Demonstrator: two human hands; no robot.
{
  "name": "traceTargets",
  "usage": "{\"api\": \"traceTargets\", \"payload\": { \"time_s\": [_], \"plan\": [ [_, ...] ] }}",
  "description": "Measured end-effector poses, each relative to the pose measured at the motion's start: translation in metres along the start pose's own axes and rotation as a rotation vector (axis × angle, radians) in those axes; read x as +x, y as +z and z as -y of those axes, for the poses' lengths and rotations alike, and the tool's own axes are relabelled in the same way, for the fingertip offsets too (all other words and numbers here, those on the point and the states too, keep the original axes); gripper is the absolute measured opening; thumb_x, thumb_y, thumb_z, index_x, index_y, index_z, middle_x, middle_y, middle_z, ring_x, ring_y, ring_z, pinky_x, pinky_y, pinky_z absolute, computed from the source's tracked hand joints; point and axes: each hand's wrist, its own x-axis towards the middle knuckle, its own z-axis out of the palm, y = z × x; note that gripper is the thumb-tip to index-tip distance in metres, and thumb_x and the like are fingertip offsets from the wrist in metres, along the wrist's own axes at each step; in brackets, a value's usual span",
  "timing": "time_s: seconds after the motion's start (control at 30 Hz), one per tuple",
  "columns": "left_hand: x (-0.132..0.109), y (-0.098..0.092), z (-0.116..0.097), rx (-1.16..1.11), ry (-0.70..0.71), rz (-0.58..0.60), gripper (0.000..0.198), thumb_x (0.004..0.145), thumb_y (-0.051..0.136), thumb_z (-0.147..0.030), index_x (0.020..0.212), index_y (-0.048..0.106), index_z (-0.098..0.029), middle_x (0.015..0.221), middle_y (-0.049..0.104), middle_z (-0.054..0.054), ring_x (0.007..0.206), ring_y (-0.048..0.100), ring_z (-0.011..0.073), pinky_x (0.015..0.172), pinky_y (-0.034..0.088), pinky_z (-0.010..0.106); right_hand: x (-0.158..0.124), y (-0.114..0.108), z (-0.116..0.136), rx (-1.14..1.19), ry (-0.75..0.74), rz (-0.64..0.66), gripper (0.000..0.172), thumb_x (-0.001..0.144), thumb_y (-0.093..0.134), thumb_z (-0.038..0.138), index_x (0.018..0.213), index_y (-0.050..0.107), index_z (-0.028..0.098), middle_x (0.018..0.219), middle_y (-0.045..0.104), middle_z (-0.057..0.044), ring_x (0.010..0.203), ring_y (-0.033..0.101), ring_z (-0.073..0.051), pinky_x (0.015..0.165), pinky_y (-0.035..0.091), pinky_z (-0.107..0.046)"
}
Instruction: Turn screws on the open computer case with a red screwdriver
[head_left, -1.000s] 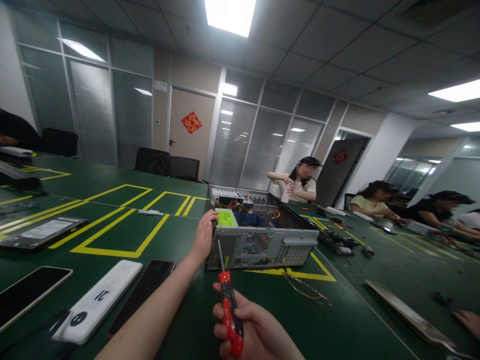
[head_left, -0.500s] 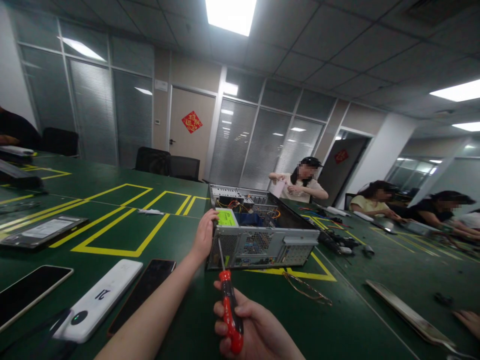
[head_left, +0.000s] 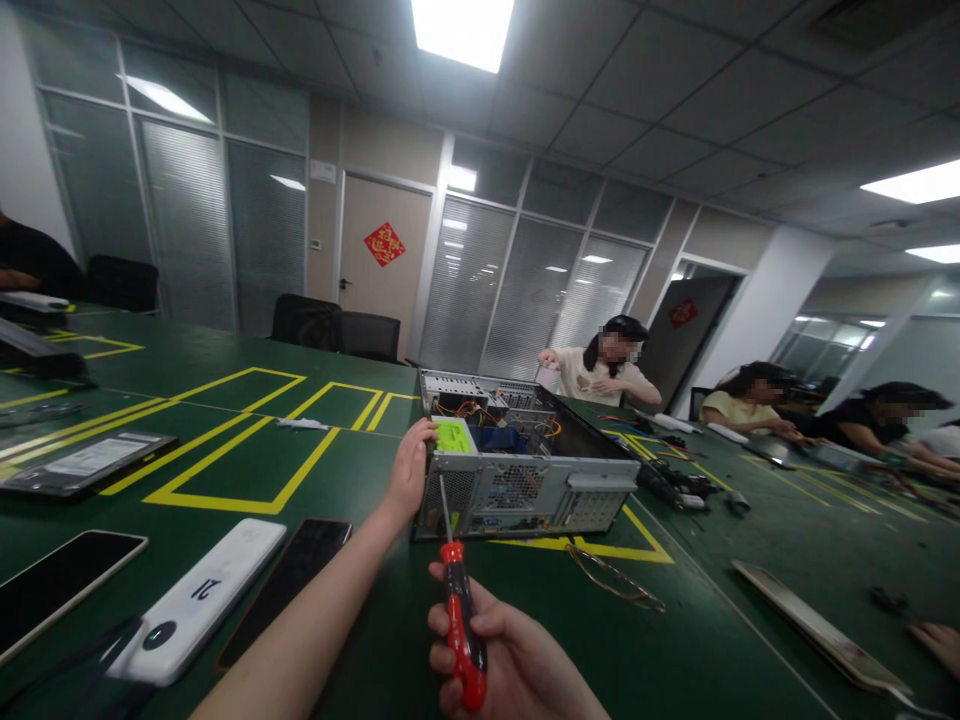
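An open computer case (head_left: 555,492) stands on the green table in front of me, its rear panel toward me and its wiring showing. At its left end sits a power supply with a bright green label (head_left: 454,436). My left hand (head_left: 411,468) grips that left corner, fingers hooked over the top edge. In my right hand (head_left: 495,640) is a red and black screwdriver (head_left: 465,630), fingers wrapped round the handle. Its shaft points up and away at the vented left part of the rear panel; I cannot tell whether the tip touches a screw.
A white device marked 21 (head_left: 206,590) lies at left between two dark phones. Further left is a hard drive (head_left: 90,462). Glasses (head_left: 619,580) lie before the case; cables (head_left: 679,485) and a phone (head_left: 821,620) are at right. Other people sit around the table.
My hands, the screwdriver and the case look almost unchanged. Across the table, a person's arms have shifted, and the green light on the white device no longer shows.
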Motion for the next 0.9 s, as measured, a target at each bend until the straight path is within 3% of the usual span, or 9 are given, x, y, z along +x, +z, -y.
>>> {"api": "traceTargets", "payload": {
  "time_s": [0.17,0.4,0.9],
  "plan": [
    [0.0002,-0.0005,0.0004,0.013,0.009,-0.005,0.037,0.096,0.022,-0.038,0.097,0.055,-0.019,0.116,0.059,0.010,0.123,0.047,0.0210,0.107,0.035,0.045,0.0005,-0.0014,-0.0002,0.018,0.001,-0.020,0.053,0.066,0.060,0.014,0.117,0.048,0.022,0.087,0.060,-0.001,0.069,0.056,-0.011,0.065,0.033,-0.025],
    [0.0001,0.0008,0.0022,0.013,0.016,-0.007,0.037,0.096,0.022,-0.037,0.097,0.055,-0.019,0.116,0.059,0.010,0.122,0.048,0.0206,0.106,0.036,0.045,0.0008,-0.0070,-0.0045,-0.026,0.011,0.068,0.053,0.067,0.058,0.014,0.118,0.048,0.023,0.091,0.060,-0.001,0.074,0.057,-0.013,0.067,0.033,-0.028],
    [0.0006,0.0001,0.0000,0.022,0.019,-0.010,0.038,0.096,0.022,-0.038,0.096,0.055,-0.019,0.115,0.060,0.010,0.121,0.049,0.0203,0.106,0.036,0.044,0.0027,-0.0070,-0.0030,-0.016,0.000,0.022,0.053,0.066,0.059,0.014,0.116,0.048,0.025,0.087,0.061,0.000,0.071,0.058,-0.012,0.066,0.033,-0.028]
  ]
}}
